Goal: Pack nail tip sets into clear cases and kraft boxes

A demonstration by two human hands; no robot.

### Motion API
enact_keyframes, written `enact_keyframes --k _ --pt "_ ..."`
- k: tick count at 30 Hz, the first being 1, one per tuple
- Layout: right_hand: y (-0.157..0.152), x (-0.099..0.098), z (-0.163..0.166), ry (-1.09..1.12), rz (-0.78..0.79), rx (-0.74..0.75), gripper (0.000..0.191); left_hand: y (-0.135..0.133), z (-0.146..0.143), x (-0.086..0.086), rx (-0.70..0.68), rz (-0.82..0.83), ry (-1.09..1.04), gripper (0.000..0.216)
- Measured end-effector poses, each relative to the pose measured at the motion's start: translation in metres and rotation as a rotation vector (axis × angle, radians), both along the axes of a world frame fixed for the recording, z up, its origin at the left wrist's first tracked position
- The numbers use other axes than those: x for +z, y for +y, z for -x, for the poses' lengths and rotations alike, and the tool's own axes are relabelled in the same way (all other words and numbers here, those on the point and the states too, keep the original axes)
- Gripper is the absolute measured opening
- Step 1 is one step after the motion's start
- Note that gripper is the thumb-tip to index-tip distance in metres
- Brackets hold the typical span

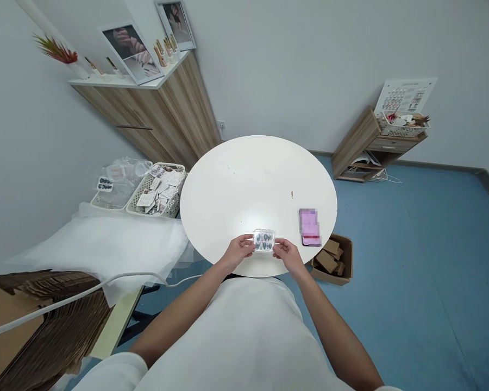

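At the near edge of the round white table (236, 187), a small transparent case (264, 240) sits between the left hand (239, 251) and the right hand (287, 254), two rows of mostly dark, nail-like pieces showing inside. Each hand has fingers and thumb drawn in narrowly on its own end of the case; whether the case touches the tabletop or is just above it, I cannot tell.

The step in hand looks like steadying or checking the case — a judgement from the grip alone. The next move probably calls for both hands to keep it level, so the pieces stay put.

On the table's right side lies a phone (309, 227), its screen blurred, near enough to the right hand to be nudged. A tiny brownish scrap (292, 194) lies farther across the table. Below the table's right edge stands an open carton (334, 279) of brown boxes. Left of the table are a white basket (179, 195) of cards and some white sheets (126, 239) — nothing there blocks the hands.
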State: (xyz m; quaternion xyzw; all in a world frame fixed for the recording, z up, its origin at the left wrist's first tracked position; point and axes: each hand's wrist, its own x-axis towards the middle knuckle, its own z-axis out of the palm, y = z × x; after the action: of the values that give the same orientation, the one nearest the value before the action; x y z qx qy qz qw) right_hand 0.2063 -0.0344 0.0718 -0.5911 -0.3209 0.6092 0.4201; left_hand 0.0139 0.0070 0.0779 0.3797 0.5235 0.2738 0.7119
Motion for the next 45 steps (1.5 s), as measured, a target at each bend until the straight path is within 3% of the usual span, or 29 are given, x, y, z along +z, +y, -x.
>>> enact_keyframes --k 6,16,23,26,33,39,45 --pt "0.005 -0.002 0.002 -0.01 -0.029 -0.061 0.043 -0.004 -0.003 -0.012 -0.013 -0.138 0.073 0.055" --pt "0.013 -0.01 0.013 -0.036 0.024 -0.011 0.039 -0.005 0.004 -0.019 0.071 -0.173 0.101 0.049" --pt "0.025 -0.011 0.034 -0.07 -0.006 0.092 0.043 0.002 0.033 -0.008 -0.099 -0.416 0.281 0.071" --pt "0.031 -0.013 0.048 -0.146 -0.049 0.157 0.051 0.008 0.048 -0.005 -0.145 -0.453 0.367 0.065" --pt "0.059 -0.013 0.104 -0.294 -0.088 0.308 0.055 0.026 0.1 -0.017 -0.116 -0.433 0.527 0.06" --pt "0.096 -0.015 0.181 -0.242 0.037 0.255 0.063 0.051 0.159 -0.033 0.011 -0.361 0.559 0.054" --pt "0.137 -0.034 0.246 -0.25 0.118 0.224 0.067 0.089 0.211 -0.057 0.064 -0.373 0.6 0.051"
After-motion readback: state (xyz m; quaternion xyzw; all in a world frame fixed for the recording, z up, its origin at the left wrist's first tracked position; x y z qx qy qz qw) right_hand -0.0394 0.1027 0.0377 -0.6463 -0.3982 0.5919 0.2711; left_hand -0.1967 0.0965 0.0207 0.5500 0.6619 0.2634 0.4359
